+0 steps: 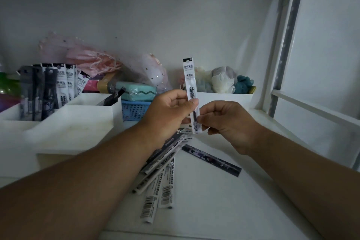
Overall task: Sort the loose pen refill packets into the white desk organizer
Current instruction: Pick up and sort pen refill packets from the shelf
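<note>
Single head cam, wide-angle, looks fwd/down over both forearms at white desk [204, 191], close range.

Our left hand [167, 111] covers the upper ends of the loose refill packets [165, 171] at six o'clock. At nine o'clock the white organizer [78, 122] blurs, its left side cut off.

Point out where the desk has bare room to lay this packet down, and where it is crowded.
Bare desk lies right of the loose packets, beyond the dark packet. More lies near the front edge. It is crowded under the hands, between the white organizer and blue basket. Both hands hold the upright packet.
</note>
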